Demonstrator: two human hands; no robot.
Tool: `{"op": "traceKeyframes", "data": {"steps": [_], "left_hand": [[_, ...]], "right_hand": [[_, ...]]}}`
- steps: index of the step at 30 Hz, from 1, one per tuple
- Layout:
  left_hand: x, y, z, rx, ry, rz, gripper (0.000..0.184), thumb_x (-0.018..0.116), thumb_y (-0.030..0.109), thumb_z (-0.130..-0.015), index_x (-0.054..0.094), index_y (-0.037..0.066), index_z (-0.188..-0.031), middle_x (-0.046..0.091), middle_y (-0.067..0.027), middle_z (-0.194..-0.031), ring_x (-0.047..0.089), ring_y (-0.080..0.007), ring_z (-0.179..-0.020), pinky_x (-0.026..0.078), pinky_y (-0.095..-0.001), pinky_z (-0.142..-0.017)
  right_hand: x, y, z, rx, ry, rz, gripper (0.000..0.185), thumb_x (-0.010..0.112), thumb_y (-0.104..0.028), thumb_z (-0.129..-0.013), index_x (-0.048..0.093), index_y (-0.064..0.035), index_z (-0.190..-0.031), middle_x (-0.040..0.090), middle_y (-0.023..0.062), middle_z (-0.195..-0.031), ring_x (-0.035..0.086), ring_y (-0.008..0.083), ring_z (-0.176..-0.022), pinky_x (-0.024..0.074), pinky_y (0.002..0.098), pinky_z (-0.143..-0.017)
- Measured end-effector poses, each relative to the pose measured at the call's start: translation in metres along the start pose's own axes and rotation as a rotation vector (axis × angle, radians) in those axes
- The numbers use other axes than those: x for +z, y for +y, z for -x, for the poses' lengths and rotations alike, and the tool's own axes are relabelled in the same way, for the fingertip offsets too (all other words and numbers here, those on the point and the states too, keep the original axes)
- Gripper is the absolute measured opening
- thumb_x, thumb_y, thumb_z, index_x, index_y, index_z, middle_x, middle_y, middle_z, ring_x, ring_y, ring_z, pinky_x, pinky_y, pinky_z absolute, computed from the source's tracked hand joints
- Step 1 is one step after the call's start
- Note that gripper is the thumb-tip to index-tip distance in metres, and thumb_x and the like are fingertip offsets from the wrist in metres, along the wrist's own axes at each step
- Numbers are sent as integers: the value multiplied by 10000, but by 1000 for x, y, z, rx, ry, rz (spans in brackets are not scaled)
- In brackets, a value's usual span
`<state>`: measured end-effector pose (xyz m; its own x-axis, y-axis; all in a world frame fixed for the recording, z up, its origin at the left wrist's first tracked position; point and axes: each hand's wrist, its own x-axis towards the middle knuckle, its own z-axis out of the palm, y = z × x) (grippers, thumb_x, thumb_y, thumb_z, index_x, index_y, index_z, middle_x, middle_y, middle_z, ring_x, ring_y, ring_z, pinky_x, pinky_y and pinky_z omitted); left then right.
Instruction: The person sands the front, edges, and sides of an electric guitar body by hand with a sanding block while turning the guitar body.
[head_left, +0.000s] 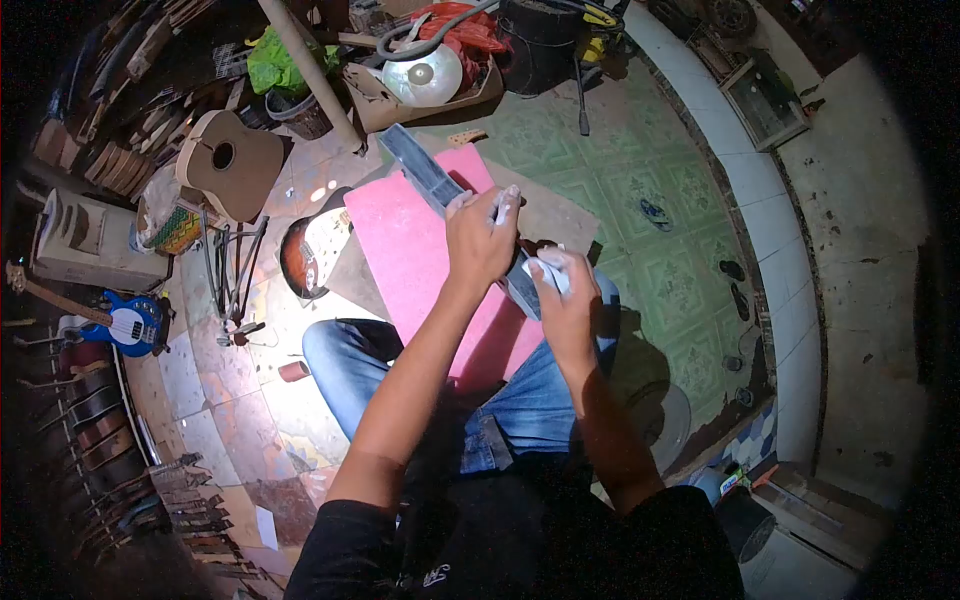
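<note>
A long dark grey block lies slantwise over a pink board, its far end sticking out past the board's upper edge. My left hand is closed on the block's middle, with pale dust on the fingers. Lower right, my right hand is closed around a whitish piece, pressed near the block's lower end. What that piece is cannot be made out. The pink board rests over my legs, above a brownish board.
An unfinished guitar body stands at upper left, with a sunburst body nearer. A blue guitar is at far left. Beyond the boards sit a cardboard box and a black bucket. Sandals lie at right.
</note>
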<state>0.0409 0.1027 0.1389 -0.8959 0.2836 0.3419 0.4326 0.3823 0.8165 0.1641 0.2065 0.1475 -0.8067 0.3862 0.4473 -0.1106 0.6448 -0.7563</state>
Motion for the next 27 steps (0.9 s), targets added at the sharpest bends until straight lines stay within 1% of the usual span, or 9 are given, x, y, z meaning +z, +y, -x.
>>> {"op": "traceKeyframes", "data": {"steps": [6,11,12,15,17,19,20,23,27], "left_hand": [[2,-5,-1,61,47,4,361,527,290,-1022,718,35,-853,673,-206,-755,630,-415,-789,426,-493,-942],[7,-4,-4,51,38,35,368,534,306,-1016,719,38,-846,666,-204,-734,633,-411,-784,428,-487,-945],[7,-3,-3,35,33,6,373,534,311,-1016,721,38,-845,669,-203,-736,637,-408,-788,427,-486,-949],[5,0,-8,41,40,-21,379,530,315,-1016,725,39,-846,677,-203,-746,643,-404,-797,424,-484,-956],[7,0,-2,47,22,-17,381,527,315,-1018,727,39,-848,683,-203,-754,646,-403,-802,422,-484,-961],[9,1,-5,23,2,-61,383,521,314,-1022,732,41,-856,692,-209,-770,649,-405,-813,416,-483,-967],[10,1,-7,41,25,20,386,515,312,-1025,734,43,-857,689,-216,-767,647,-410,-814,412,-481,-973],[9,1,-7,22,15,-25,391,511,310,-1028,732,42,-852,687,-220,-766,647,-410,-818,413,-483,-965],[10,2,-6,55,20,-54,394,503,306,-1034,726,41,-845,661,-204,-717,634,-409,-787,414,-491,-934]], "right_hand": [[-5,10,24,134,1,-23,190,739,-104,-909,659,-18,-1058,710,165,-994,703,314,-895,541,395,-797],[1,11,6,116,5,-78,199,731,-98,-922,664,-16,-1091,707,165,-1002,703,304,-914,539,371,-826],[-7,8,14,214,-31,-90,196,731,-85,-918,660,-13,-1086,711,158,-1010,701,297,-919,539,369,-827],[-11,12,27,236,-19,-77,187,725,-72,-916,659,-9,-1079,711,153,-1013,698,293,-920,538,368,-823],[-6,14,16,192,-4,-53,175,718,-62,-916,660,-5,-1071,709,154,-1008,697,294,-908,537,370,-809],[0,2,-6,42,10,-10,173,720,-57,-913,661,-2,-1066,705,160,-1011,695,296,-907,540,378,-808],[-1,-3,-9,134,-22,0,180,724,-57,-910,659,3,-1067,699,158,-1016,691,286,-917,539,382,-826],[-10,9,13,222,-37,-135,189,730,-63,-908,660,3,-1071,694,157,-1014,687,273,-920,534,375,-844],[-11,20,25,227,23,-76,233,750,-69,-894,657,-4,-1097,699,160,-1020,694,269,-929,535,365,-833]]}}
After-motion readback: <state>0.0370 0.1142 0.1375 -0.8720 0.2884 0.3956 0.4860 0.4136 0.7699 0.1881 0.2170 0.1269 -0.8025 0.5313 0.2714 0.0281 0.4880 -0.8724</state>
